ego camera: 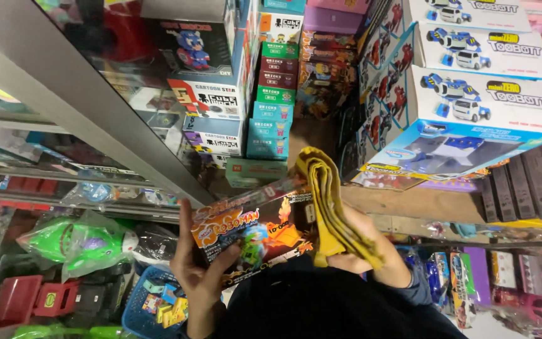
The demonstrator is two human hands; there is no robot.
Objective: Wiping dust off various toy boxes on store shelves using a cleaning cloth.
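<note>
My left hand (pixel 199 270) grips the left end of an orange and black toy box (pixel 255 229) with a robot picture, held in front of my chest. My right hand (pixel 371 248) clutches a folded yellow cloth (pixel 330 207), which lies against the right end of that box. Both hands hover before a wooden shelf (pixel 421 204) stacked with toy boxes.
Large white and blue robot-car toy boxes (pixel 472 107) are piled at the right. Narrow green and red brick-set boxes (pixel 274 94) stand stacked at centre. A grey metal frame (pixel 95 119) slants across the left. Below left lie a bagged green toy (pixel 79 242), red toys and a blue basket (pixel 148 301).
</note>
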